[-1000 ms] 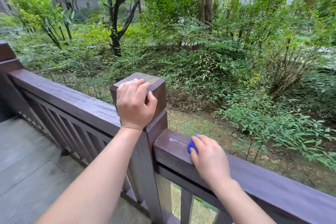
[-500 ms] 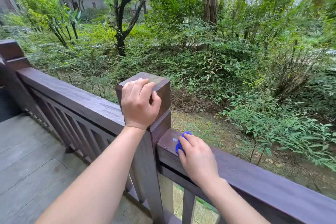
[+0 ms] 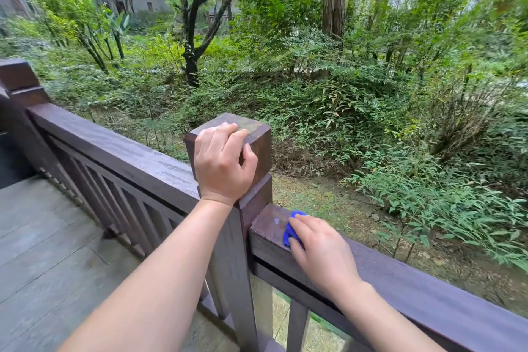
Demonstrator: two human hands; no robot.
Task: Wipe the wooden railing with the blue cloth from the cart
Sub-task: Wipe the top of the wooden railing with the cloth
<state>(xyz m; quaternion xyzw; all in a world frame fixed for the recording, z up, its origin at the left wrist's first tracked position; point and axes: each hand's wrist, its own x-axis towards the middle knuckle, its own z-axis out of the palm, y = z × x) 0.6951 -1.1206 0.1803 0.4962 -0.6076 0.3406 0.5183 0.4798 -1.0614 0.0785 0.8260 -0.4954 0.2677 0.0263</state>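
Note:
The dark brown wooden railing [image 3: 414, 286] runs from the left edge down to the lower right, broken by a square post [image 3: 254, 148]. My left hand [image 3: 223, 163] grips the top of that post, fingers curled over its cap. My right hand [image 3: 320, 251] presses the blue cloth [image 3: 290, 230] flat on the top rail just right of the post; only a small bunched part of the cloth shows past my fingers. A small pale spot [image 3: 277, 220] lies on the rail between cloth and post.
A grey wooden deck [image 3: 51, 251] lies at the lower left. Slatted balusters [image 3: 123, 203] fill the railing under the left rail. Another post [image 3: 20, 80] stands at the far left. Beyond the railing are dense shrubs, trees and bare ground [image 3: 343, 208].
My right hand has slid the blue cloth left along the rail toward the post. My left hand has kept its grip on the post.

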